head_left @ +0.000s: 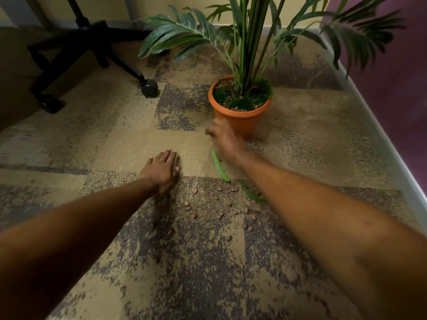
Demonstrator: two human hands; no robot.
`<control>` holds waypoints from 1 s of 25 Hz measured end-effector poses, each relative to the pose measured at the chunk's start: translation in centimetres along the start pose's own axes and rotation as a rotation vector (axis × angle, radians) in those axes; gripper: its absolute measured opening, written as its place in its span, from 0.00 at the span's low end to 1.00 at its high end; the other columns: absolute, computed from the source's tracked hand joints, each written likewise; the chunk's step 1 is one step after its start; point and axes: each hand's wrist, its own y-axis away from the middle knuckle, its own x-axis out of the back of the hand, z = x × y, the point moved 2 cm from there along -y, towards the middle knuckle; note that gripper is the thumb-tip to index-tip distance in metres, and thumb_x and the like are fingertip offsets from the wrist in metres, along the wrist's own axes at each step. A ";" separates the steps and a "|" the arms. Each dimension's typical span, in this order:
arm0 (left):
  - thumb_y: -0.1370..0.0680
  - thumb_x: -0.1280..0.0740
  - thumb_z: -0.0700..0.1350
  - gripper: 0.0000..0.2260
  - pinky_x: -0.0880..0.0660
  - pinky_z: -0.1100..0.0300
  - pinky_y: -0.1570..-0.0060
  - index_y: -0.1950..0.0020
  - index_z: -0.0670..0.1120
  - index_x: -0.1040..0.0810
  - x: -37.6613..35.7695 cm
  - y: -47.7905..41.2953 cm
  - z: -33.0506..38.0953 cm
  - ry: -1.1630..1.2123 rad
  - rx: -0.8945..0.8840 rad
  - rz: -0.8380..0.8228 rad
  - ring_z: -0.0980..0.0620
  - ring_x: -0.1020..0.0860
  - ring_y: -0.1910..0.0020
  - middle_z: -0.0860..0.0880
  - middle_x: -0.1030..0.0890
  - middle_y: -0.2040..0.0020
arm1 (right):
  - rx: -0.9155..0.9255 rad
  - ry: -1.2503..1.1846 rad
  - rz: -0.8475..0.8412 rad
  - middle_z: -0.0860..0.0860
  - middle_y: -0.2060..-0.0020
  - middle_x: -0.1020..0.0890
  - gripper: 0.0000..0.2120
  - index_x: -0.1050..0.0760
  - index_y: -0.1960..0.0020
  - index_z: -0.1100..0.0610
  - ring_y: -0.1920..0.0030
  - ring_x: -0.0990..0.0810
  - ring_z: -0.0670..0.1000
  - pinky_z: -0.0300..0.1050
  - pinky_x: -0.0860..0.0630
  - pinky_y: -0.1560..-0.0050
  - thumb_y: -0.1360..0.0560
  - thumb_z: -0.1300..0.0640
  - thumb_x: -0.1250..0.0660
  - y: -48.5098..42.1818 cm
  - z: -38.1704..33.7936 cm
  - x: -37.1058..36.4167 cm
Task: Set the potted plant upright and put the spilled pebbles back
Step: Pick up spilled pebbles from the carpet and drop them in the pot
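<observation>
The potted plant stands upright in its orange pot point(240, 116) on the carpet, with green stems, moss and some brown pebbles inside. Several small brown pebbles point(231, 204) lie scattered on the carpet between my forearms. My left hand point(163, 168) lies flat on the carpet, fingers straight, left of the pebbles. My right hand point(225, 137) is blurred in the air just in front of the pot's lower left side; its fingers cannot be made out. A loose green leaf point(219, 166) lies on the carpet under my right wrist.
An office chair base point(92, 42) with a castor wheel point(149, 88) stands at the back left. A white skirting board point(381, 135) and purple wall run along the right. Plant fronds point(175, 35) spread over the carpet behind the pot.
</observation>
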 end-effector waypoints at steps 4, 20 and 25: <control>0.12 0.55 0.58 0.30 0.52 0.44 0.16 0.13 0.46 0.57 -2.0 -0.1 0.7 -0.021 -0.080 -0.013 0.43 0.52 0.14 0.44 0.55 0.13 | 0.022 0.056 0.302 0.61 0.50 0.19 0.09 0.18 0.49 0.63 0.47 0.21 0.62 0.56 0.24 0.47 0.25 0.70 0.34 -3.6 1.6 4.3; 0.13 0.55 0.60 0.32 0.50 0.44 0.16 0.13 0.46 0.57 1.2 2.0 -2.9 -0.017 -0.133 0.036 0.45 0.52 0.14 0.45 0.55 0.13 | 0.037 0.104 0.119 0.61 0.26 0.29 0.20 0.27 0.27 0.65 0.24 0.33 0.60 0.50 0.39 0.24 0.19 0.67 0.42 -4.8 1.9 4.8; 0.14 0.54 0.60 0.32 0.51 0.44 0.16 0.13 0.48 0.56 -0.4 5.2 -4.5 0.020 -0.105 0.118 0.46 0.52 0.14 0.46 0.55 0.13 | 0.278 0.215 0.198 0.60 0.38 0.19 0.17 0.21 0.37 0.65 0.36 0.22 0.61 0.56 0.23 0.37 0.24 0.69 0.35 -1.8 -1.6 2.9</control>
